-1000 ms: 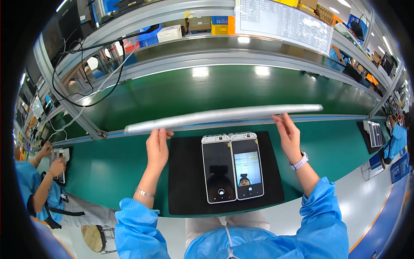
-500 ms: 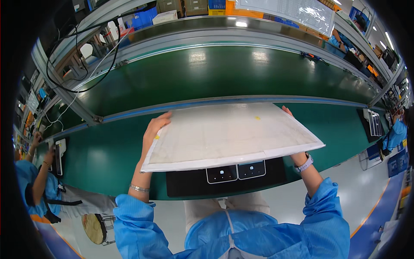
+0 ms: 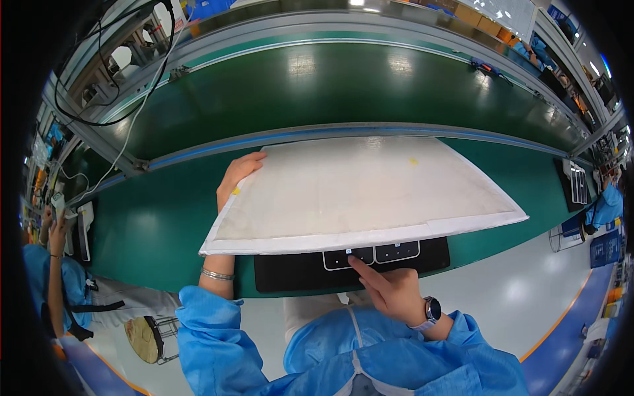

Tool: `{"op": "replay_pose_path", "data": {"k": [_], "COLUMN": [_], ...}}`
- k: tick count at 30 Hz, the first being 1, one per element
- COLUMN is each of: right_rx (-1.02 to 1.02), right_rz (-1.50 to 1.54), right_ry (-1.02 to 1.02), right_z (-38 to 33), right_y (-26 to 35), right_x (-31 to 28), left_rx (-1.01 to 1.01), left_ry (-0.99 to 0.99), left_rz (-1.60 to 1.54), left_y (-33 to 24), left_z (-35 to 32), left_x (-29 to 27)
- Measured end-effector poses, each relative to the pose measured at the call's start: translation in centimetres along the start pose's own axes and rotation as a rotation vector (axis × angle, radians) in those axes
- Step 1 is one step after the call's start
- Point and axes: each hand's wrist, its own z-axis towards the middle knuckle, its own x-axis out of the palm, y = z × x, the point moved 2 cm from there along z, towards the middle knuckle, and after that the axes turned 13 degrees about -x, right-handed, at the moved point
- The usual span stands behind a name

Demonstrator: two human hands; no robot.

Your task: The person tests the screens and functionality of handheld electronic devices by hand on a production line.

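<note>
Device [image 3: 335, 260], partly hidden beneath the panel [image 3: 330, 198], lies ahead-left of the nearer right hand [image 3: 398, 294], empty with index extended; the left hand [image 3: 239, 173] grasps the panel's left edge.

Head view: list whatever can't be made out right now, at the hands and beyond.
All in the head view:
Upper parts of the two touchscreen devices: hidden by the white panel.
Part of the left hand: hidden by the panel's left edge.
Whether the right hand touches the left device with its index fingertip or hovers: too small to tell.
Upper part of the printed sheet: cut off by the picture's top edge.
</note>
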Motion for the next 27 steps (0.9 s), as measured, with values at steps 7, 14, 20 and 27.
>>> {"op": "replay_pose_path", "data": {"k": [7, 14, 20, 27], "right_rx": [0.041, -0.043, -0.066, -0.015], "right_rz": [-0.126, -0.072, -0.017, -0.139], "right_ry": [0.019, -0.031, -0.014, -0.162], "right_z": [0.5, -1.1, -1.6, -2.9], "right_y": [0.3, 0.4, 0.0, -1.8], "right_x": [0.8, 1.0, 0.2, -2.0], "left_rx": [-0.002, -0.030, -0.102, -0.096], "left_ry": [0.031, 0.003, -0.013, -0.018], "left_rz": [0.042, 0.004, 0.033, 0.002], "left_y": [-0.3, 0.0, 0.0, 0.6], "left_z": [0.2, 0.3, 0.2, 0.2], "left_x": [-0.3, 0.0, 0.2, -0.1]}}
